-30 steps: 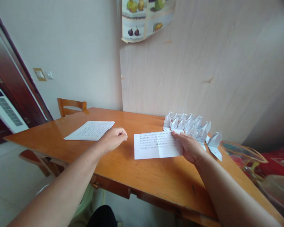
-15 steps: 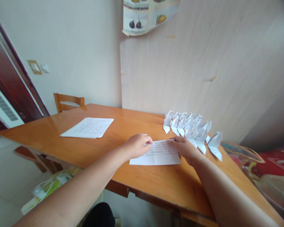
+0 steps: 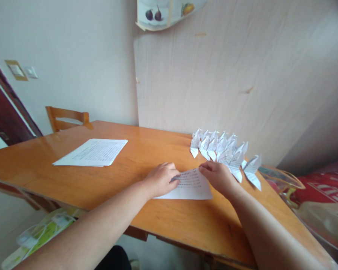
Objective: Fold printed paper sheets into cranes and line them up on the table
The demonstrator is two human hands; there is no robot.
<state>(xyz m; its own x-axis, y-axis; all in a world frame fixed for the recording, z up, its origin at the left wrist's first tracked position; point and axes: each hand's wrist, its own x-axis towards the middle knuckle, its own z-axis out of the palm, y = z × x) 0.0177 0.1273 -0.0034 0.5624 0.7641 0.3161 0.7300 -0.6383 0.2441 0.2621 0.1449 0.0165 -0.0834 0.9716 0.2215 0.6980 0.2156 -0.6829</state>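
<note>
Left hand (image 3: 163,179), head view: half-curled over the left part of a printed sheet (image 3: 186,193); whether it pinches the paper, cannot tell. Right hand (image 3: 218,176): thumb and fingers closed on its upper right corner. Sheet: low over the table (image 3: 157,221), near folded paper figures (image 3: 236,161). Step, as judged: two-handed paper handling; any shift calls for both hands moving evenly, lest it crease.

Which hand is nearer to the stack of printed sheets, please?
Left. The left hand, at the loose sheet, is right of the stack; the right hand, at that sheet's far right corner, is farther right, beside the folded paper figures.
</note>
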